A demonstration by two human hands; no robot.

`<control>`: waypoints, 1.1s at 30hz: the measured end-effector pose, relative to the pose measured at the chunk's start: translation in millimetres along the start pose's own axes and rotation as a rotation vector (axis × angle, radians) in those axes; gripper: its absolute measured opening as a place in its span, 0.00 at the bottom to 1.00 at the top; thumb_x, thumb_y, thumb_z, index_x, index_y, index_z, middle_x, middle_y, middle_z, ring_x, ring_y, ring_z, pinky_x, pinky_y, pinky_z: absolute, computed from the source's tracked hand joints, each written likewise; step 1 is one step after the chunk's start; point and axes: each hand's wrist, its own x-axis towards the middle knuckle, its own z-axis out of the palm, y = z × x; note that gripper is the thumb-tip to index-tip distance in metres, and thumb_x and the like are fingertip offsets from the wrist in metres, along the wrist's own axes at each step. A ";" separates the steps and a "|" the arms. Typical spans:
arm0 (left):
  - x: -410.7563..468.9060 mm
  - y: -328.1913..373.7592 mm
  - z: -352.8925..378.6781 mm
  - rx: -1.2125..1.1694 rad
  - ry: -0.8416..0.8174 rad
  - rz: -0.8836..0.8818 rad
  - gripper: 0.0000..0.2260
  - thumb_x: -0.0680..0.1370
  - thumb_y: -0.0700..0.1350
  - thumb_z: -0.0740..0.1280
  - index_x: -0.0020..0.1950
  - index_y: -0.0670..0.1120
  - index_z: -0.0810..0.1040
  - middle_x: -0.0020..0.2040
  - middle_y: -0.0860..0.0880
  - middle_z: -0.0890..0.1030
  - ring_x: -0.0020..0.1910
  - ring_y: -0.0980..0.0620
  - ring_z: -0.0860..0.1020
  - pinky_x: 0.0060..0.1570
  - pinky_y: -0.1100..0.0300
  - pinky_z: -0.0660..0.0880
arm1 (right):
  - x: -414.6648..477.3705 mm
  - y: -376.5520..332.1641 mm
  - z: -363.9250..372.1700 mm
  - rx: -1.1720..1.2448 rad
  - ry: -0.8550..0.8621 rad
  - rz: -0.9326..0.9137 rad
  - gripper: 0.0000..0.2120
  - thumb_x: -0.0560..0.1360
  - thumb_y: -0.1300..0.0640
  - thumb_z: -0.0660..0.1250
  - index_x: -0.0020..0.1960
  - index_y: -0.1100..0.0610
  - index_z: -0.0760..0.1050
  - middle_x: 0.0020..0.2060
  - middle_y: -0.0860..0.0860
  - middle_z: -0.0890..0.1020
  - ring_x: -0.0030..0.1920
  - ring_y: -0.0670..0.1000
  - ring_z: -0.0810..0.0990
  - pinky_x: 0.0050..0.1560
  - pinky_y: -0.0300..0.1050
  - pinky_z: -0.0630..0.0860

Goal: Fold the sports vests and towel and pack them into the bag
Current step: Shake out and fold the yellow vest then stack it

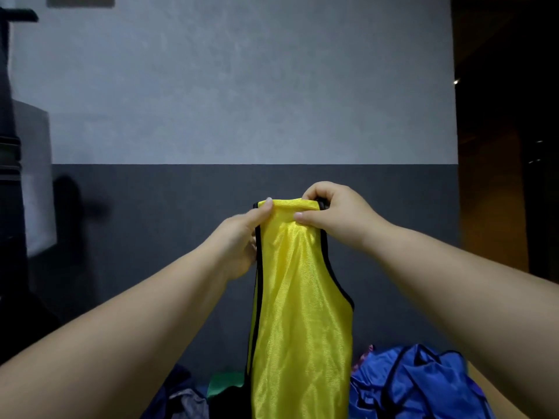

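Observation:
A yellow sports vest (299, 313) with black trim hangs in the air in front of me, folded lengthwise into a narrow strip. My left hand (245, 237) pinches its top left corner between thumb and fingers. My right hand (329, 211) grips the top right corner, fingers curled over the shoulder edge. Both hands sit close together at the vest's top. A crumpled blue vest (423, 385) with black trim lies at the lower right. A green piece of cloth (222, 385) shows behind the yellow vest's lower left. The bag is hidden or out of view.
A wall, light grey above and dark grey below (181, 225), stands straight ahead. Dark furniture (12, 176) lines the left edge. Grey and dark cloth (187, 402) lies at the bottom left of the pile. A tan surface edge (484, 385) shows at the lower right.

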 end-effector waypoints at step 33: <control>31.4 16.5 -6.1 0.199 0.272 0.156 0.10 0.80 0.54 0.65 0.47 0.47 0.75 0.41 0.46 0.77 0.42 0.47 0.77 0.54 0.46 0.77 | -45.0 51.4 38.7 0.353 -0.527 0.273 0.13 0.71 0.54 0.75 0.53 0.57 0.81 0.51 0.52 0.85 0.52 0.51 0.84 0.57 0.45 0.79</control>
